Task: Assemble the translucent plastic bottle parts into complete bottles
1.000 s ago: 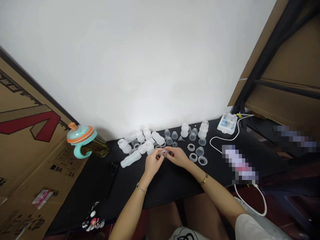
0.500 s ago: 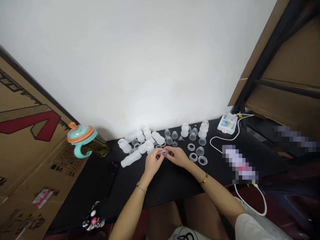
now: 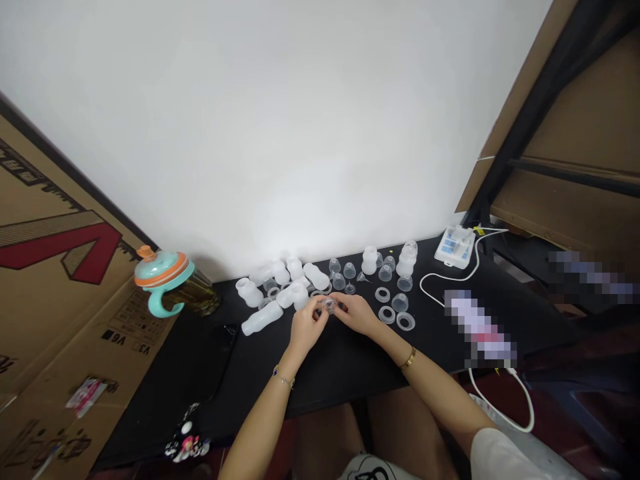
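Observation:
Low over the black table, my left hand and my right hand meet, their fingers closed on opposite sides of a small translucent bottle collar ring. Fingertips cover part of the ring, and its centre is too small to make out fully. Left of the hands lie several white bottles, some upright and some on their sides. Just beyond my fingers are clear dome caps and a small clear teat. To the right are loose collar rings and another dome cap.
A teal-lidded jug stands at the left beside a cardboard box. A dark phone-like slab with a charm lies near the front. At the right are a white power strip, its cable and a blurred-out object.
My fingers have shifted very slightly around the ring, and its middle looks clearer now. The bottles, caps and other rings stay where they were.

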`<state>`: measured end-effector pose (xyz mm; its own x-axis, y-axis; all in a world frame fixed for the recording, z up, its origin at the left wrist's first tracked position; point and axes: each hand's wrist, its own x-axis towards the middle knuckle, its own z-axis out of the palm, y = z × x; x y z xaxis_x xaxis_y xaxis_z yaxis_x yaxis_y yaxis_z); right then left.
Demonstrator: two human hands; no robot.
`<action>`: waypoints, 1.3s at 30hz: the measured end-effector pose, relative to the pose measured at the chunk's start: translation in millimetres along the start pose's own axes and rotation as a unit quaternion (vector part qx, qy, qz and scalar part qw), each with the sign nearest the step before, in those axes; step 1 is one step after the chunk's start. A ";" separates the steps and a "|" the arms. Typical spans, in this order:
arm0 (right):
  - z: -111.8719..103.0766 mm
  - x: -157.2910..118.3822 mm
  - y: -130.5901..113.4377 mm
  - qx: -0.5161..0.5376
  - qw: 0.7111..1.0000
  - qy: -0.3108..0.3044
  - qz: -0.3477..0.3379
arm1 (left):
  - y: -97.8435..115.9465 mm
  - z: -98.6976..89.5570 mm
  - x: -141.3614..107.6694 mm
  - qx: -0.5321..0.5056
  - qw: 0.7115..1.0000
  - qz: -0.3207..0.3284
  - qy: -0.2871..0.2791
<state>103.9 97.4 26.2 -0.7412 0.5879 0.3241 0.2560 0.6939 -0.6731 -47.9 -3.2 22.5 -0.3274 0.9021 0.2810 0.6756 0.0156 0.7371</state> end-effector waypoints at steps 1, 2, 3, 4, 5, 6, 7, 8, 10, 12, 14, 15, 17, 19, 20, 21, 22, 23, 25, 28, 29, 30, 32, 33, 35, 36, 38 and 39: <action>0.1 0.1 -0.1 0.001 1.000 0.001 0.000 | 0.1 -0.1 0.0 -0.001 1.000 0.001 0.000; 0.2 0.2 -0.2 0.001 1.000 0.002 -0.001 | 0.2 -0.1 0.0 -0.001 1.000 0.001 0.000; 0.3 0.3 -0.2 0.001 1.000 0.002 0.000 | 0.3 -0.2 0.0 -0.001 1.000 0.001 0.000; 0.3 0.5 -0.1 0.000 1.000 0.001 0.000 | 0.3 -0.3 -0.1 -0.001 1.000 0.001 0.000; 0.4 0.7 0.0 -0.001 1.000 0.000 0.001 | 0.3 -0.3 -0.1 -0.001 1.000 0.002 -0.001; 0.4 0.8 0.1 -0.001 1.000 -0.002 0.001 | 0.3 -0.3 -0.1 -0.001 1.000 0.003 -0.002; 0.5 0.9 0.3 -0.001 1.000 -0.003 0.001 | 0.3 -0.3 -0.1 -0.001 1.000 0.004 -0.002; 0.5 0.9 0.5 -0.002 1.000 -0.003 0.001 | 0.2 -0.2 -0.2 -0.001 1.000 0.006 -0.002; 0.5 0.8 0.8 -0.001 1.000 -0.001 0.002 | 0.0 -0.1 -0.2 0.001 1.000 0.008 0.001; 0.4 0.6 0.9 0.000 1.000 0.001 0.000 | -0.2 0.0 -0.2 0.003 1.000 0.010 0.003; 0.1 0.4 0.8 0.001 1.000 0.000 -0.002 | -0.3 0.1 -0.2 0.004 1.000 0.010 0.002; -0.1 0.4 0.6 0.000 1.000 -0.001 -0.002 | -0.3 0.1 -0.2 0.004 1.000 0.010 0.001; -0.4 0.5 0.2 -0.003 1.000 -0.002 -0.001 | -0.2 0.1 -0.2 0.003 1.000 0.010 0.001; -0.8 0.6 -0.3 -0.005 1.000 -0.002 -0.001 | 0.2 0.1 -0.4 0.001 1.000 0.009 0.001; -0.9 0.7 -0.5 -0.006 1.000 -0.002 -0.001 | 0.6 0.0 -0.4 0.000 1.000 0.007 0.001; -0.9 0.7 -0.6 -0.007 1.000 -0.001 -0.002 | 1.0 -0.1 -0.5 -0.001 1.000 0.005 0.000; -0.9 0.7 -0.6 -0.007 1.000 0.000 -0.003 | 1.5 -0.3 -0.5 -0.002 1.000 0.002 0.000; -0.7 0.7 -0.5 -0.007 1.000 0.001 -0.003 | 2.0 -0.4 -0.5 -0.003 1.000 0.001 0.001; 0.0 0.6 0.0 -0.008 1.000 0.004 -0.003 | 2.9 -0.8 -0.5 -0.005 1.000 0.001 0.000; 1.1 0.6 1.3 -0.011 1.000 0.004 -0.003 | 3.4 -1.0 -0.2 -0.003 1.000 0.002 0.001; 1.4 0.7 1.7 -0.011 1.000 0.005 -0.004 | 3.3 -1.0 -0.2 -0.001 1.000 0.002 0.002; 1.6 0.8 1.8 -0.011 1.000 0.005 -0.005 | 3.0 -0.9 -0.1 0.000 1.000 0.002 0.002; 1.6 1.2 1.7 -0.013 1.000 0.007 -0.003 | 2.0 -0.6 -0.2 -0.001 1.000 0.003 0.003; 1.4 1.3 1.5 -0.014 1.000 0.007 -0.001 | 1.4 -0.4 -0.3 -0.003 1.000 0.004 0.002; 0.8 1.5 1.0 -0.018 1.000 0.006 0.003 | 0.4 -0.1 -0.6 -0.005 1.000 0.005 0.003; 0.5 1.5 0.9 -0.020 1.000 0.006 0.004 | 0.0 -0.1 -0.7 -0.005 1.000 0.005 0.004; 0.2 1.4 0.8 -0.023 1.000 0.007 0.004 | -0.3 0.0 -1.0 -0.004 1.000 0.007 0.006; 0.1 1.3 0.9 -0.024 1.000 0.007 0.003 | -0.2 -0.1 -1.1 -0.003 1.000 0.008 0.007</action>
<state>103.0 98.7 26.0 -0.7300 0.5986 0.3298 0.2906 0.7086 -0.6430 -47.7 -4.3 22.1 -0.3257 0.8960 0.3017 0.6767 -0.0019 0.7362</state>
